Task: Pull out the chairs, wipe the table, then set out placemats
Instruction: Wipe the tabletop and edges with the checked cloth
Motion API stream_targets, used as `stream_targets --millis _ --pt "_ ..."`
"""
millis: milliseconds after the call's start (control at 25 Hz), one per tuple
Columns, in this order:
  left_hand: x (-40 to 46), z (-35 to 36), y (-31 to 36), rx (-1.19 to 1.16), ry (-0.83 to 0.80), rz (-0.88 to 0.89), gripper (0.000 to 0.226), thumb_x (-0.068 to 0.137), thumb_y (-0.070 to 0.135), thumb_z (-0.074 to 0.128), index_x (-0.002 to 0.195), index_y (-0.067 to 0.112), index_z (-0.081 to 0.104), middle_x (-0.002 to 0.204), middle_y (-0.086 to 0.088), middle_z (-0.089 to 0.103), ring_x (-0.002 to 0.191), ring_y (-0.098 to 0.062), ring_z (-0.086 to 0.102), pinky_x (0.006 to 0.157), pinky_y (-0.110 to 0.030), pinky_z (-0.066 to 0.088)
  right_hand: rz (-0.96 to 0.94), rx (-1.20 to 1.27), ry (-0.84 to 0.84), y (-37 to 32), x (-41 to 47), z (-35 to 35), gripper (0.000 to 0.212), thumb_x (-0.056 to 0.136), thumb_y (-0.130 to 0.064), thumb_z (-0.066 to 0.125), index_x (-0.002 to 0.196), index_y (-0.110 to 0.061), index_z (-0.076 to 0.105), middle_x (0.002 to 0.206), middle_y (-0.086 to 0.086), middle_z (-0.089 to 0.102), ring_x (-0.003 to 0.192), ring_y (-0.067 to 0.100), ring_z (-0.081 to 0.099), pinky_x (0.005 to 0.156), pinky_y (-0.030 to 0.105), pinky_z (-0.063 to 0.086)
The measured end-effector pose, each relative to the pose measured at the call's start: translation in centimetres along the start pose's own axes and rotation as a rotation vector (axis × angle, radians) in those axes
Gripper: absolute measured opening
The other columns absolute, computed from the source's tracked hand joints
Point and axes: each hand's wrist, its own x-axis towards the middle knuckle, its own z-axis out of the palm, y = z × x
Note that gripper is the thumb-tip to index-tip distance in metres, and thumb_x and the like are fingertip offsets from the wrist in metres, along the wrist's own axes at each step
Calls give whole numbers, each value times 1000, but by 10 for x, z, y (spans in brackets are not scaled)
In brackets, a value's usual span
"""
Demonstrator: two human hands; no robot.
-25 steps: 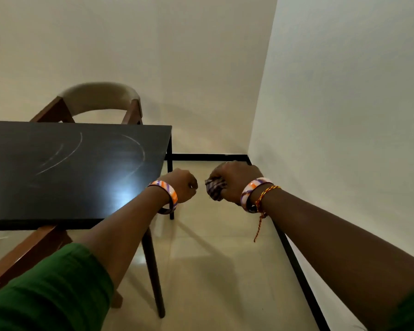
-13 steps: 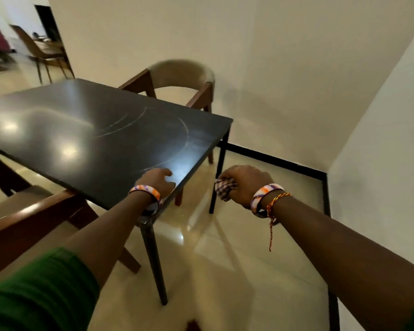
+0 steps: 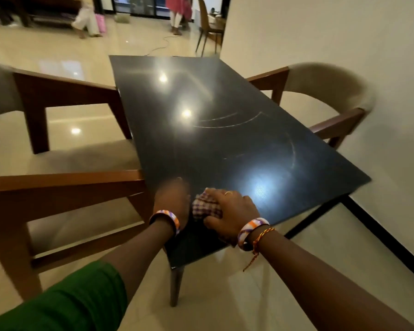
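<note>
The right hand (image 3: 232, 211) lies on the near end of the black table (image 3: 225, 130), its fingers curled down over a bunched checked cloth (image 3: 204, 207) and its thumb tucked against the cloth's near side, so the cloth is pinned between fingers, thumb and tabletop. Most of the cloth pokes out to the left of those fingers, a crumpled purple-and-white wad, and only a little shows beyond the knuckles; a ring sits on one finger. Just beside the cloth, on its left and touching it or very nearly so, is the left hand (image 3: 173, 199), which is blurred; it rests on the tabletop with the fingers reaching away from the person, and I cannot tell whether they are straight or bent, though nothing shows in its grasp. Both wrists carry orange, white and purple bangles, and a twisted red-and-yellow thread hangs from the right wrist. Beyond the fingertips the tabletop runs away glossy, with lamp reflections and thin pale curved streaks across its middle. To the left of the left hand a wooden armchair (image 3: 58, 182) stands with its arm tight against the table's edge; out past the right hand's fingers, on the far right side, a second armchair (image 3: 330, 91) with a rounded pale back stands by the wall. A green sleeve (image 3: 65, 304) covers the left upper arm.
</note>
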Motion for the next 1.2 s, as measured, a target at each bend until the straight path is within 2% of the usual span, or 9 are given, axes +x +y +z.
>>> stream_targets --millis 80,160,360,600,800,880,960,1080,1200 --pt "-2 0 -3 2 -27 14 47 95 23 37 140 16 31 152 -5 27 140 -19 23 114 -36 18 -65 -88 -147 2 6 24 75 80 -67 42 145 -38 18 154 -1 21 138 29 20 111 50 20" --pt "-4 -1 3 -20 -40 -1 48 95 19 37 141 16 29 153 -4 25 141 -18 21 115 -35 15 -93 -95 -137 18 5 36 74 82 -70 32 145 -43 6 156 -7 6 140 26 7 112 49 11" --pt "-19 6 21 -54 -9 -106 48 96 19 37 142 15 27 153 -4 24 141 -18 21 115 -32 12 -24 -128 13 96 -7 14 67 86 -66 32 146 -42 12 155 -10 12 136 23 18 106 43 22" --pt "-59 28 55 -2 58 -232 50 97 27 32 145 15 19 155 -3 18 143 -18 15 114 -30 8 234 -169 -7 148 -6 -14 78 81 -75 28 145 -33 17 151 5 18 132 39 24 103 56 30" --pt "-56 25 54 -9 33 -251 51 97 30 31 144 15 20 155 -4 18 143 -18 14 115 -32 9 -275 -193 17 79 -11 23 72 80 -75 25 139 -33 29 143 5 30 121 30 30 92 44 29" --pt "-57 24 53 -3 36 -258 51 97 33 30 144 15 21 154 -3 19 143 -17 15 115 -31 9 -354 -196 40 94 -11 20 66 82 -71 28 139 -36 28 145 2 29 123 29 30 93 44 29" --pt "-58 24 53 -3 42 -261 51 97 34 30 144 16 21 154 -2 20 142 -17 16 114 -30 9 -252 -140 96 138 -4 9 62 83 -69 30 137 -40 29 147 -1 27 126 29 30 97 45 30" --pt "-59 24 53 -19 69 -275 50 97 34 32 143 16 24 153 -2 24 142 -17 18 114 -31 12 132 -116 81 218 3 -17 64 86 -67 30 142 -35 26 153 2 21 134 34 24 106 52 28" --pt "-57 24 55 -16 91 -273 50 97 32 34 143 16 27 152 -3 27 141 -18 21 114 -33 14 318 -105 50 228 8 -28 71 90 -64 26 148 -24 18 159 2 6 143 33 8 112 55 18"
